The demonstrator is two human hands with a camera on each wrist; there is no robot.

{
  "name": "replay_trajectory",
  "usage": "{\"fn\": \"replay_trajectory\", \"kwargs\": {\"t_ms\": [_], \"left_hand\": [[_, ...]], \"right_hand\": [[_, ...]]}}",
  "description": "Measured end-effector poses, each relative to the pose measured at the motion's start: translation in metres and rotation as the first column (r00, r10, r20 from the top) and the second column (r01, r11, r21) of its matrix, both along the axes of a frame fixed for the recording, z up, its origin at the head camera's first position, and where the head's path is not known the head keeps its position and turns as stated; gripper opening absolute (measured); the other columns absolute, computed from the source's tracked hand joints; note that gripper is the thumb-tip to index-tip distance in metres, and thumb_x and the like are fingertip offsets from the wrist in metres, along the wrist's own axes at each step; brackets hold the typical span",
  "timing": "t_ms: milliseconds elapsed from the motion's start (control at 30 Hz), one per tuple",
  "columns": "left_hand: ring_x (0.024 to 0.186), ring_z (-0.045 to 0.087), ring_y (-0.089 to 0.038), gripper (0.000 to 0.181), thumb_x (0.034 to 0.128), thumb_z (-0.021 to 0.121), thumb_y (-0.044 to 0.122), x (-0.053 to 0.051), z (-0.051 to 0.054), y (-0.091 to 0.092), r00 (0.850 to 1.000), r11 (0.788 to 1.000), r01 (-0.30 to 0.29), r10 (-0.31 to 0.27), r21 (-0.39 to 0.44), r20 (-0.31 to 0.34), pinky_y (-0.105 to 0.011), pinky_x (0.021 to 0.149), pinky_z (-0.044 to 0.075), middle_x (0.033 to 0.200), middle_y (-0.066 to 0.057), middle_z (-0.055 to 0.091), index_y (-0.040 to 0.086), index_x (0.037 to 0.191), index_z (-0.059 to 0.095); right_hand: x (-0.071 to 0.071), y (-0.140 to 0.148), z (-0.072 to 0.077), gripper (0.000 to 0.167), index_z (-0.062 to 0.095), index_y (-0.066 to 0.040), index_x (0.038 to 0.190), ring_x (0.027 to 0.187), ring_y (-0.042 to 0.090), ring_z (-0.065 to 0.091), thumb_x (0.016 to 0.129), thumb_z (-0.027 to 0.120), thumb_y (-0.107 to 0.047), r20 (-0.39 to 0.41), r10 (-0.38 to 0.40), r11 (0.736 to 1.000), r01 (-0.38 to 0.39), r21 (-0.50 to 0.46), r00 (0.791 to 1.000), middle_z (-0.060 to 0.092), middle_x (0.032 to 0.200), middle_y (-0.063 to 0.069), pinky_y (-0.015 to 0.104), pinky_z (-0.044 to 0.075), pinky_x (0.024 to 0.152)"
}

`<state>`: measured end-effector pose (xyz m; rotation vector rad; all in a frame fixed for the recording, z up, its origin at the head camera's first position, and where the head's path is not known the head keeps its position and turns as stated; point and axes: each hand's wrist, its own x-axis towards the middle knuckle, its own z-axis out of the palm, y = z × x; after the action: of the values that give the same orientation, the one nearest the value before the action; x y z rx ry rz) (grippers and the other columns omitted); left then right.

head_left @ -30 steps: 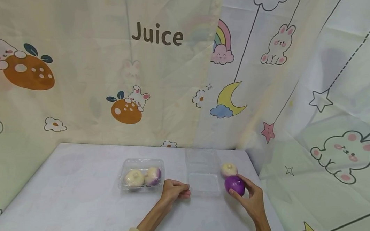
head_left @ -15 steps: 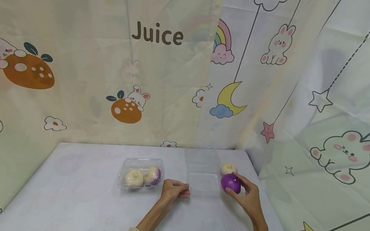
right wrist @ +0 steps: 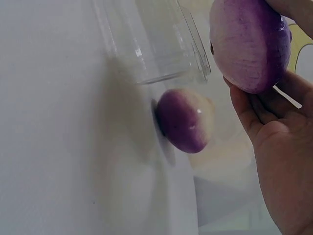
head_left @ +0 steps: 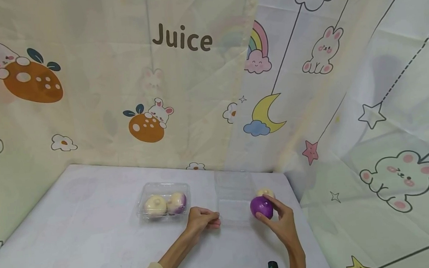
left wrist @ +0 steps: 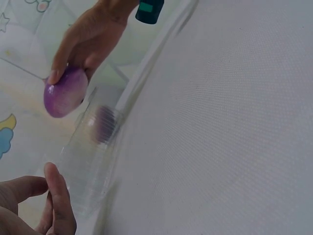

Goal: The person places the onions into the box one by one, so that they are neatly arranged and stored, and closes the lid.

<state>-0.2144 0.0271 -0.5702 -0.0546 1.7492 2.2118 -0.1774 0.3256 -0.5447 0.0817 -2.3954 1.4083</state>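
Lower frame, right of centre: our right hand (head_left: 285,222) grips purple onion (head_left: 261,207), shifted leftward, so gap to clear box (head_left: 235,210) narrows; our left hand (head_left: 202,218) pinches box edge.

White table (head_left: 78,238), far edge near cream fabric backdrop (head_left: 98,67); creases visible. Backdrop print: dark "Juice" lettering (head_left: 182,38), rabbits with orange fruit, white flowers. Right side: paler fabric panel (head_left: 348,110), printed yellow moon (head_left: 266,114), rainbow (head_left: 256,36), stars, rabbits, hanging lines. Light soft, shadows blurred on tabletop.
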Motion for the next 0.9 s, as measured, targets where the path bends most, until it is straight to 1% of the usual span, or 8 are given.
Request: {"fn": "replay_trajectory", "kwargs": {"t_ms": [200,300,400,533,600,700,800,900], "left_hand": [[0.06,0.076,-0.011,0.016,0.0933,0.08,-0.001,0.0,-0.002,0.001,1.0,1.0,0.0,0.0,-0.001,0.003,-0.026,0.064,0.069,0.071,-0.009,0.079,-0.016,0.097,0.075],[0.06,0.076,-0.011,0.017,0.0932,0.08,-0.001,0.0,-0.003,0.0,1.0,1.0,-0.001,0.001,-0.004,0.009,-0.025,0.065,0.069,0.071,-0.009,0.079,-0.017,0.098,0.074],[0.06,0.076,-0.011,0.018,0.0935,0.08,0.0,0.0,-0.003,-0.001,1.0,1.0,0.002,-0.002,-0.01,0.012,-0.025,0.065,0.069,0.071,-0.008,0.079,-0.016,0.098,0.074],[0.061,0.077,-0.011,0.019,0.0937,0.08,0.001,0.0,-0.003,-0.001,1.0,1.0,0.011,-0.011,-0.012,0.006,-0.025,0.065,0.068,0.072,-0.008,0.079,-0.016,0.099,0.075],[0.061,0.077,-0.011,0.019,0.0937,0.08,0.001,0.0,-0.003,0.0,1.0,1.0,0.011,-0.011,-0.012,0.002,-0.025,0.065,0.068,0.072,-0.008,0.079,-0.016,0.099,0.075],[0.06,0.077,-0.011,0.018,0.0936,0.081,0.001,0.0,-0.003,0.0,1.0,1.0,0.009,-0.009,-0.012,0.006,-0.025,0.065,0.069,0.072,-0.009,0.079,-0.015,0.098,0.074],[0.06,0.077,-0.011,0.018,0.0937,0.081,0.001,0.0,-0.003,0.0,1.0,1.0,0.007,-0.007,-0.01,0.009,-0.026,0.065,0.069,0.072,-0.009,0.079,-0.016,0.098,0.074],[0.061,0.077,-0.011,0.019,0.0939,0.08,0.0,0.0,-0.002,0.001,1.0,1.0,0.007,-0.007,-0.003,0.002,-0.026,0.065,0.069,0.072,-0.009,0.079,-0.017,0.099,0.074]], "right_hand": [[-0.005,-0.007,0.0,0.065,0.069,-0.008,0.144,0.13,-0.007,0.061,0.085,0.095,-0.012,0.022,0.024,1.0,-0.024,0.006,0.999,0.073,0.146,0.01,0.025,0.046,0.118],[-0.008,-0.012,-0.002,0.066,0.069,-0.007,0.145,0.132,-0.001,0.063,0.085,0.096,-0.015,0.045,0.041,0.999,-0.042,0.006,0.998,0.073,0.145,0.008,0.035,0.048,0.122],[-0.012,-0.018,-0.003,0.065,0.069,-0.008,0.145,0.131,0.003,0.064,0.086,0.095,-0.017,0.055,0.065,0.998,-0.065,0.004,0.996,0.073,0.145,0.008,0.035,0.049,0.121],[-0.015,-0.022,-0.003,0.065,0.07,-0.009,0.144,0.133,0.013,0.067,0.085,0.095,-0.017,0.053,0.091,0.996,-0.091,0.0,0.994,0.072,0.145,0.01,0.021,0.047,0.117],[-0.017,-0.023,-0.004,0.064,0.07,-0.011,0.144,0.135,0.023,0.068,0.085,0.095,-0.018,0.057,0.101,0.995,-0.101,0.006,0.993,0.072,0.145,0.009,0.022,0.048,0.117],[-0.018,-0.025,-0.006,0.065,0.07,-0.01,0.144,0.137,0.033,0.068,0.085,0.095,-0.02,0.06,0.117,0.993,-0.118,0.015,0.991,0.072,0.145,0.01,0.033,0.051,0.119],[-0.02,-0.026,-0.008,0.066,0.07,-0.009,0.144,0.137,0.036,0.068,0.085,0.096,-0.021,0.059,0.132,0.991,-0.134,0.021,0.989,0.072,0.145,0.011,0.048,0.052,0.121],[-0.021,-0.027,-0.009,0.065,0.07,-0.009,0.143,0.137,0.036,0.069,0.084,0.096,-0.021,0.049,0.141,0.99,-0.142,0.02,0.989,0.073,0.145,0.011,0.055,0.051,0.121]]}}
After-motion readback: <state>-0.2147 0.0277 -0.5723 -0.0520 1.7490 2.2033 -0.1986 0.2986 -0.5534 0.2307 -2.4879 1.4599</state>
